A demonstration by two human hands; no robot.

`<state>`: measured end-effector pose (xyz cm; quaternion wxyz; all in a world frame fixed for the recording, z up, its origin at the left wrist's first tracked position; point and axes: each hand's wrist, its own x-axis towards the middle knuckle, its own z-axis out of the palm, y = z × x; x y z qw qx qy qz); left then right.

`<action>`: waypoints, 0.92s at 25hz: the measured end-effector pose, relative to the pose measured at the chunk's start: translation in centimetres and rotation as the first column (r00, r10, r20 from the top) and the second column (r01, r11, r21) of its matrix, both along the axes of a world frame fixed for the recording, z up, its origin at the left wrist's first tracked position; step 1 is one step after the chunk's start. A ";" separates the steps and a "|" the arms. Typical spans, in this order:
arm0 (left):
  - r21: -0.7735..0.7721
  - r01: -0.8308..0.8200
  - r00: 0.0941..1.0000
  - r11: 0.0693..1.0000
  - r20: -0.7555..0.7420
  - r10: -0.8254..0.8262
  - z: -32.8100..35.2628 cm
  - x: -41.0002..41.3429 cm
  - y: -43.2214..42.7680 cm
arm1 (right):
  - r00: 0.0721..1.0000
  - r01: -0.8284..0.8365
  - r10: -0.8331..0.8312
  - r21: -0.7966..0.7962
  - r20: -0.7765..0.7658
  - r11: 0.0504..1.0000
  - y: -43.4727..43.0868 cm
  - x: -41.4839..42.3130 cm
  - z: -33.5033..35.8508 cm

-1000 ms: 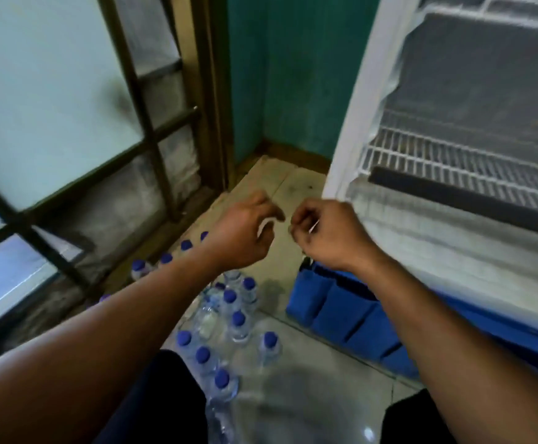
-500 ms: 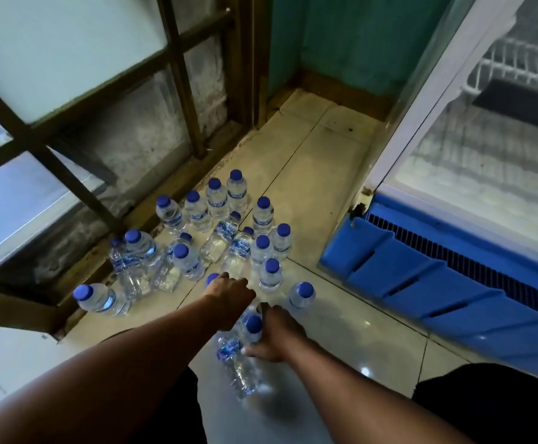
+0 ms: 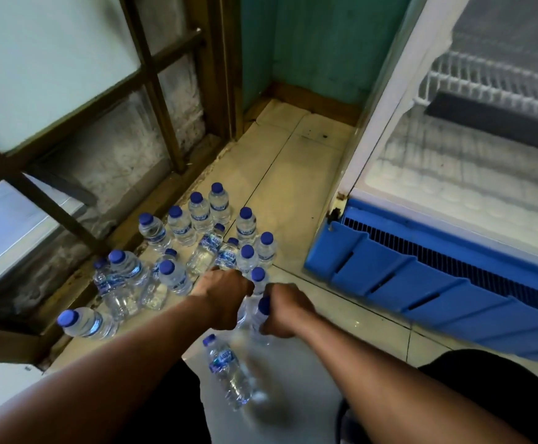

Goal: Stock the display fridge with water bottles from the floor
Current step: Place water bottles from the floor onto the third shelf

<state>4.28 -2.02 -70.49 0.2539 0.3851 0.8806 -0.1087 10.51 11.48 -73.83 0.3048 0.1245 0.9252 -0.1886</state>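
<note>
nearest, a lying bottle [image 3: 229,373] on the floor [image 3: 293,187]; just beyond, the right hand [image 3: 285,310] grips a blue-capped bottle [image 3: 262,307] by the neck; the left hand [image 3: 226,296] beside it — grip hidden (i cannot tell); farther off the other bottles [image 3: 197,232] cluster, left of the open display fridge [image 3: 437,283].

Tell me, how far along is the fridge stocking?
Nothing looks done: the fridge shelf in view shows no bottles. In hand: the right hand grips one bottle; the left hand is down beside it, grip hidden. Left: the cluster of bottles on the floor.
</note>
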 end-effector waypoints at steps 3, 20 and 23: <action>0.168 -0.062 0.997 0.984 0.047 0.055 6.3 -0.9 1.5 | 0.990 -0.085 0.086 0.015 -0.112 0.996 4.7 -0.9 9.4; 0.906 -0.297 0.950 -0.303 0.246 -0.195 43.2 1.7 28.5 | -0.140 -0.185 -0.919 -0.902 -0.368 0.389 35.6 11.9 48.2; 0.882 -0.242 0.970 -0.405 0.206 -0.131 45.9 1.0 34.0 | -0.244 -0.122 -0.884 -0.891 -0.400 0.437 41.4 10.2 50.2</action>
